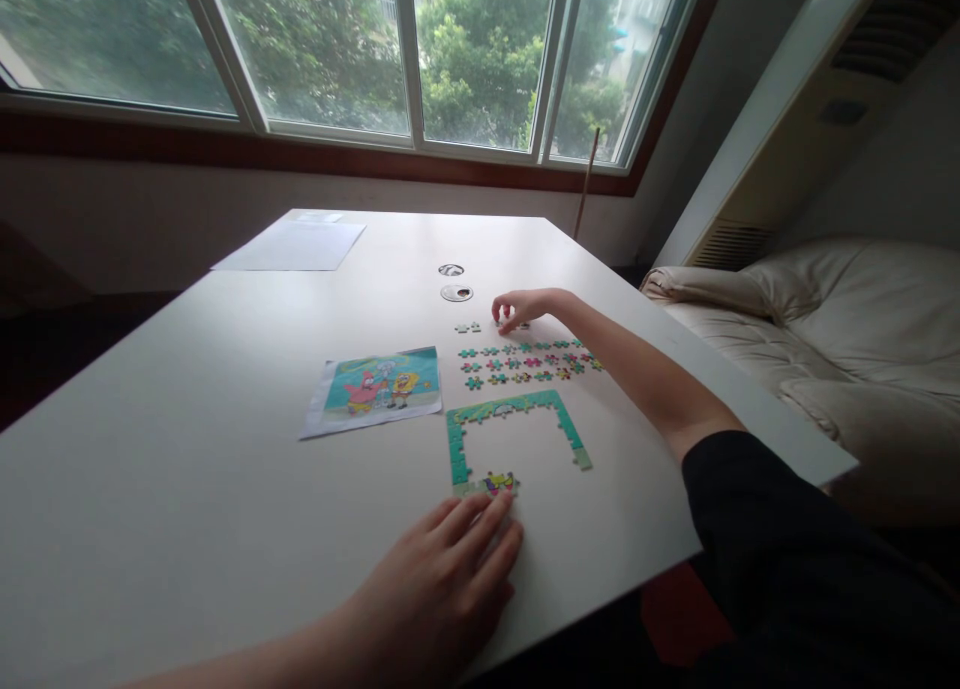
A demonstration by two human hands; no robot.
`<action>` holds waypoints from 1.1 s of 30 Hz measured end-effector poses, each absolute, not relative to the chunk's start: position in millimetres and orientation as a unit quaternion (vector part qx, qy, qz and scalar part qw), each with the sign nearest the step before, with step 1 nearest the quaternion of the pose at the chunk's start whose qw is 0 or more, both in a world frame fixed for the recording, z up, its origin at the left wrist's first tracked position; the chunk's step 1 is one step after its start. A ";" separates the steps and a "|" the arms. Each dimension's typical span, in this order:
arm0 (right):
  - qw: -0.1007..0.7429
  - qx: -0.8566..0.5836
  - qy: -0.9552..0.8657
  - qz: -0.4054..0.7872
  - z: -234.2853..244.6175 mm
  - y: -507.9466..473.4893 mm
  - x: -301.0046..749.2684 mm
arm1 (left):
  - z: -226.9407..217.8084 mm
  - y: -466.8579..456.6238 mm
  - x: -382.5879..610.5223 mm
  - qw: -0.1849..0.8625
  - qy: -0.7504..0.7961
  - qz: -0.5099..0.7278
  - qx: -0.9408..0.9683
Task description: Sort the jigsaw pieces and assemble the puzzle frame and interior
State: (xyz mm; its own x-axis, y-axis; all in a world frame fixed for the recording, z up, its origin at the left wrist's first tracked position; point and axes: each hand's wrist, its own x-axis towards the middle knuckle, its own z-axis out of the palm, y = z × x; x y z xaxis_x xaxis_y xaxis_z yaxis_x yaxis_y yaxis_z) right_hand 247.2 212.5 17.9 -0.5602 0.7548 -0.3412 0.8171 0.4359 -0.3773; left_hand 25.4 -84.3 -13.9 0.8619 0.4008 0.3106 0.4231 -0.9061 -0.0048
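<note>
My left hand (454, 564) rests at the near edge of a partly joined jigsaw puzzle frame (510, 405), fingers stretched out and lying flat. Its fingertips touch the bottom-row pieces beside a yellow and pink puzzle piece (499, 482). Further off, my right hand (525, 309) reaches over the back row of loose puzzle pieces, its fingers bent with a gap showing between thumb and fingers. Part of that row is hidden beneath it. Two loose pieces (468, 328) lie just left of this hand. Several rows of loose pieces (510, 363) are spread between the hand and the frame.
A printed cartoon picture (382, 384) lies left of the puzzle. Two round discs (456, 293) sit further back. White paper sheets (292, 244) lie at the far left of the white table (225, 489). A cream sofa (862, 339) stands at the right, windows behind.
</note>
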 end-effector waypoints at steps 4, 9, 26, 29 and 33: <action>0.053 0.468 0.845 -0.253 15.7 218.5 246.2 | -14.6 -84.3 25.0 0.039 -0.213 -0.155 -0.964; 0.000 0.462 0.856 -0.232 14.6 209.1 246.2 | -14.0 -83.5 25.4 0.032 -0.213 -0.155 -0.964; -0.129 0.262 0.883 -0.368 16.1 -0.5 251.8 | -12.4 -85.1 26.2 0.051 -0.210 -0.147 -0.965; -0.122 0.260 0.890 -0.356 12.8 -4.0 249.4 | -12.3 -85.0 26.3 0.054 -0.210 -0.145 -0.965; -0.101 0.258 0.901 -0.333 11.1 -2.9 248.8 | -11.9 -84.3 26.5 0.052 -0.212 -0.146 -0.965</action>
State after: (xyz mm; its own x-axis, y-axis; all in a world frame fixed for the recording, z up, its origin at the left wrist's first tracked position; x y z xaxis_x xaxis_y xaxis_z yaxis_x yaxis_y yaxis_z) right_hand 248.8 -2.9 11.1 -0.8459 0.5332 0.0106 0.3984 0.6450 -0.6521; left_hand 26.5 -84.3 -11.9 0.8677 0.3940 0.3032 0.4241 -0.9048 -0.0381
